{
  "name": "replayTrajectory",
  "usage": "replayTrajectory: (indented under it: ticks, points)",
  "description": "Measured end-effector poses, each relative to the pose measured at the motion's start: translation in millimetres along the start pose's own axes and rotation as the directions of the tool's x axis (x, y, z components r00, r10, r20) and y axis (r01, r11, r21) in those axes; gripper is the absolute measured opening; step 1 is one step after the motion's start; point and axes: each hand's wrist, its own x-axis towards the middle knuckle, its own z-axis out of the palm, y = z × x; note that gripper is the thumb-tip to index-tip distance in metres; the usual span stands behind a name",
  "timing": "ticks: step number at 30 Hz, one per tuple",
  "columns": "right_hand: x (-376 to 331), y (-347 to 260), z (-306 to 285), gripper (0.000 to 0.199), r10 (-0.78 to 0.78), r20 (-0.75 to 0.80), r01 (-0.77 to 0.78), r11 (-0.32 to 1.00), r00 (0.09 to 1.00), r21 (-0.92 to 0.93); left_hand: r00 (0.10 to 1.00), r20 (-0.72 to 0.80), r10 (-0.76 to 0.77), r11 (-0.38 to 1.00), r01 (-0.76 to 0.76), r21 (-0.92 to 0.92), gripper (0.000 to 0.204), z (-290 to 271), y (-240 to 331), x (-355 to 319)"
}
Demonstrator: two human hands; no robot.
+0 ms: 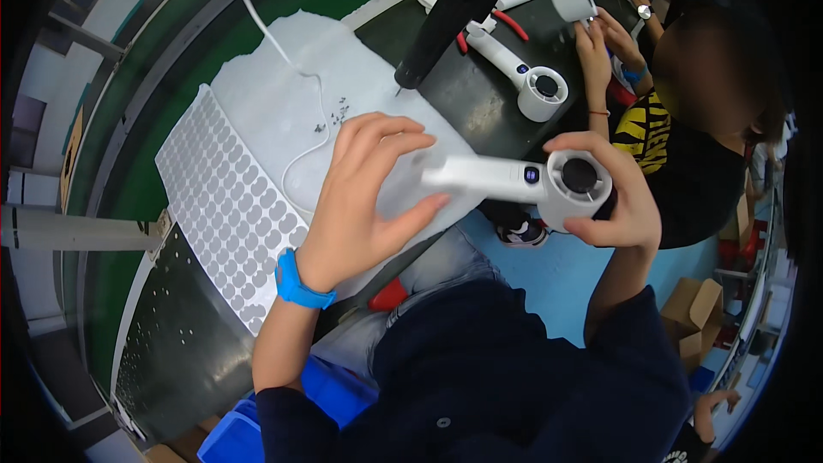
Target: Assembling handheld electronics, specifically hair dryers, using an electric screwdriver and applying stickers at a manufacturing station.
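Note:
My right hand (pixel 634 201) grips a white handheld fan (pixel 506 178) by its round head, thumb and fingers on opposite sides of the rim. A small lit display shows on the fan's handle, which points left and looks blurred at its end. Just beyond that end, my left hand (pixel 364 184) is open, thumb and fingers spread apart, with no clear contact. Below them lies a white foam sheet (pixel 274 60) bearing a scatter of small dark screws (pixel 339 111). A black cylindrical electric screwdriver (pixel 454 17) hangs tip down over the sheet's far edge.
A sheet of round grey stickers (pixel 219 206) lies at the left, with a white cable (pixel 321 111) nearby. Another white fan (pixel 542 94) and red-handled pliers (pixel 510 26) rest on the dark table. At right, a co-worker holds a white part (pixel 573 2). Blue bins (pixel 334 390) stand below.

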Motion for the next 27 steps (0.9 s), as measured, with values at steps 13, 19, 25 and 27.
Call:
replayTrajectory:
  ticks: [13, 19, 25, 27]
  points:
    - [121, -9, 57, 0.074, -0.444, 0.306, 0.308, 0.861, 0.842, 0.405, 0.777, 0.602, -0.182, 0.001, 0.613, -0.790, 0.040, -16, 8, -49]
    - [89, -13, 119, 0.026, -0.162, -0.127, 0.203, 0.859, 0.979, 0.470, 0.823, 0.301, -0.482, 0.085, 0.386, -0.919, 0.031, -9, 10, -75]
    - [51, -3, 162, 0.024, 0.074, 0.179, -0.159, 0.836, 0.981, 0.526, 0.715, 0.016, -0.699, 0.383, 0.393, -0.836, 0.034, 8, 12, -78]
    - [50, 6, 166, 0.029, 0.037, 0.301, -0.226, 0.749, 0.953, 0.623, 0.669, -0.038, -0.742, 0.395, 0.391, -0.831, 0.034, 17, 8, -79]
